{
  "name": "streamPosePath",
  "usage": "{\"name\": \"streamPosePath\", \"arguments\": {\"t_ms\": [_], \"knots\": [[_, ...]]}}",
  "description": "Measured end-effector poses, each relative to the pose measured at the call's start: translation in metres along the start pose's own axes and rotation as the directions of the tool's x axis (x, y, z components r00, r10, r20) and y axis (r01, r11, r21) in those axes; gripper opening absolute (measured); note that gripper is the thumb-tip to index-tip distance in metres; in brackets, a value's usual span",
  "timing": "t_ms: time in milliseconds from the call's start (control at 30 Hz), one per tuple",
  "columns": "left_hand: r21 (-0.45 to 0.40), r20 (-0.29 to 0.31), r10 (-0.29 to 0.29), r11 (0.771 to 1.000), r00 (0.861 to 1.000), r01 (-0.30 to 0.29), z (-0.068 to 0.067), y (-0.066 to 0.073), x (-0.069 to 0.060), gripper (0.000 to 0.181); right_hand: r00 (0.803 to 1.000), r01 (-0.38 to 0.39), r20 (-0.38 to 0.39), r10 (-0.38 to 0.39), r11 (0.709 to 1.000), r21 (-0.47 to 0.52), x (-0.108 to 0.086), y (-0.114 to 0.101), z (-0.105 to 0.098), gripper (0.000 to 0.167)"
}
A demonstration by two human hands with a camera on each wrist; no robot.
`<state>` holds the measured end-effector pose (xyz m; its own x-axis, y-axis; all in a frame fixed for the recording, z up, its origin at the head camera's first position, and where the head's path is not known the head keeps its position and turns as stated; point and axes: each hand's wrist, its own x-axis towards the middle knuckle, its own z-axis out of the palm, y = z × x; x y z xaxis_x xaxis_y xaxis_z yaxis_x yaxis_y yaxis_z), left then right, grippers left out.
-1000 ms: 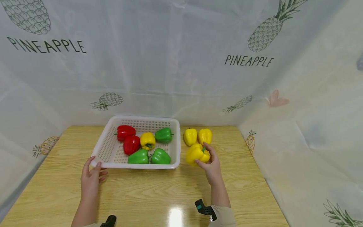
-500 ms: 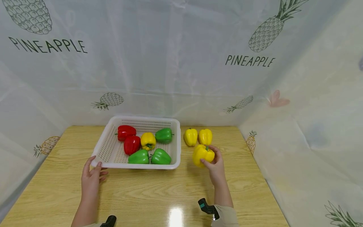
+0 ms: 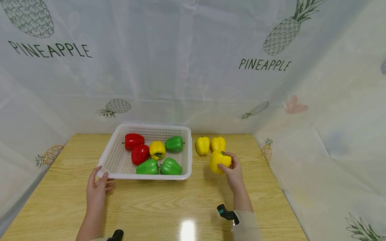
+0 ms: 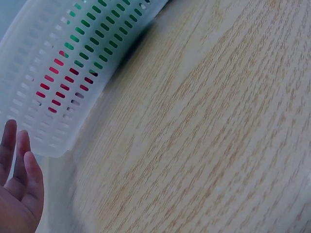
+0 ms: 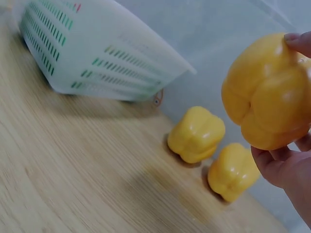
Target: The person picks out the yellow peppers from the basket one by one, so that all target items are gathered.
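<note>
My right hand [image 3: 236, 171] holds a yellow bell pepper [image 3: 219, 162] above the table, thumb on its near side. In the right wrist view, the lifted pepper [image 5: 267, 92] shows its lobed bottom. Two more yellow peppers [image 3: 202, 145] [image 3: 218, 144] stand side by side behind it on the table. My left hand [image 3: 97, 187] touches the near left corner of a white perforated basket [image 3: 147, 176], its fingers loosely extended. The basket contains two red peppers [image 3: 140, 154], a yellow pepper [image 3: 157, 149] and three green peppers [image 3: 171, 166]. Basket wall [image 4: 82, 53] and left fingers appear in the left wrist view.
The wood-grain table [image 3: 156, 204] extends in front of the basket and to both sides. A pale curtain [image 3: 187, 67] printed with pineapples hangs close behind the table and along its sides. A black wrist camera [image 3: 227, 214] sits on the right wrist.
My right hand has carried the yellow pepper to the right, away from the basket, and slightly toward the back. My left hand and the basket stay where they were.
</note>
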<state>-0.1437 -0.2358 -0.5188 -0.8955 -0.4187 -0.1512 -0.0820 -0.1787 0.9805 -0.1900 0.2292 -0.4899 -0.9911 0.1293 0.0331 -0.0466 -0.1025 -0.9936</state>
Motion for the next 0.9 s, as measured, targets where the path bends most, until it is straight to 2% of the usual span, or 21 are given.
{"name": "streamPosePath", "arguments": {"t_ms": [200, 367, 767, 900], "knots": [[0.009, -0.021, -0.038, 0.999, 0.999, 0.039, 0.002, 0.001, 0.001, 0.044, 0.998, -0.053, 0.021, 0.054, 0.997, -0.054, 0.007, -0.005, -0.010, 0.055], [0.021, -0.027, -0.029, 0.999, 0.999, 0.029, 0.002, 0.001, 0.001, 0.045, 0.999, -0.028, 0.028, 0.032, 0.992, -0.124, 0.016, -0.008, -0.021, 0.052], [0.007, -0.020, -0.048, 0.999, 0.999, 0.048, 0.002, 0.006, -0.001, 0.044, 1.000, -0.009, 0.005, 0.009, 0.995, -0.097, 0.031, -0.014, -0.032, 0.050], [0.010, -0.014, -0.034, 0.999, 0.999, 0.034, 0.002, 0.005, -0.001, 0.044, 1.000, -0.010, 0.008, 0.011, 0.994, -0.108, 0.039, -0.014, -0.038, 0.050]]}}
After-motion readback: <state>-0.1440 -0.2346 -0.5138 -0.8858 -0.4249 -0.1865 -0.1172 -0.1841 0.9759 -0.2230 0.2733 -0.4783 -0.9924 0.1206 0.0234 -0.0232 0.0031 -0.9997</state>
